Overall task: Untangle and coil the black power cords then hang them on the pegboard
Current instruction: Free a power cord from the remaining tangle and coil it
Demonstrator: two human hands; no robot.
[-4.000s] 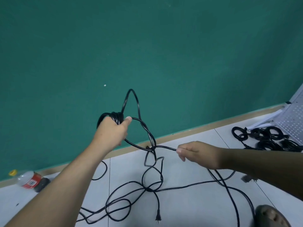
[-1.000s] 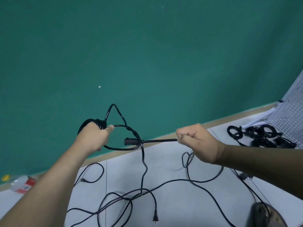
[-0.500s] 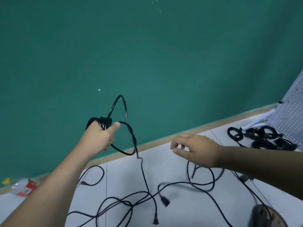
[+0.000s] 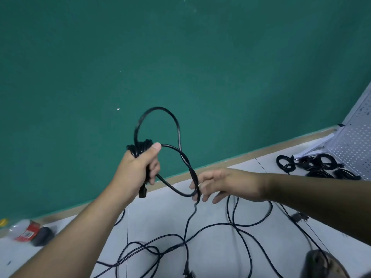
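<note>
My left hand (image 4: 138, 167) grips a bunch of coiled black power cord (image 4: 140, 146), raised in front of the green wall. A loose loop (image 4: 158, 113) rises above the fist, and a black connector hangs below it. The cord runs from the fist down to my right hand (image 4: 218, 184), whose straightened fingers touch the strand at its low bend. From there the cord drops to a tangle of black cords (image 4: 180, 243) spread on the white floor. The white pegboard (image 4: 357, 141) leans at the far right.
Several coiled black cords (image 4: 313, 165) lie on the floor in front of the pegboard. A plastic bottle with a red label (image 4: 26, 231) lies by the wall at the left. A dark shoe (image 4: 323, 263) shows at the bottom right.
My right hand let go of the taut connector end, which dropped to the floor, then reached left to the hanging strand. My left hand rose with the coil, and the top loop grew.
</note>
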